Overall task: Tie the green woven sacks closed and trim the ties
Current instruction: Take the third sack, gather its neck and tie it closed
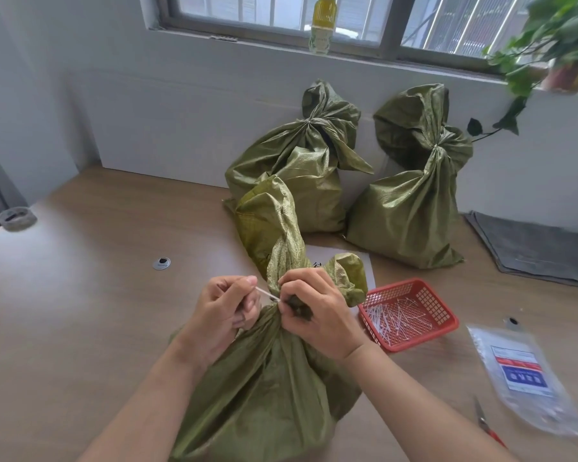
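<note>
The sack (264,378) runs off the bottom edge. The right hand (317,311) hides where the tie (267,294) closes. The packet (524,378) label and scissors (483,421) are blurred.

olive-green woven sack (264,378) between the hands; red mesh basket (411,315) of white ties right of them; pale wood-grain desk (80,311).

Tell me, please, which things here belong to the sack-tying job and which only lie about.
For the job: front sack, white tie, red basket of ties, scissors, back-left sack, back-right sack.
Lying about: tape roll, bottle, plant, grey cloth, plastic packet (contents unclear).
</note>
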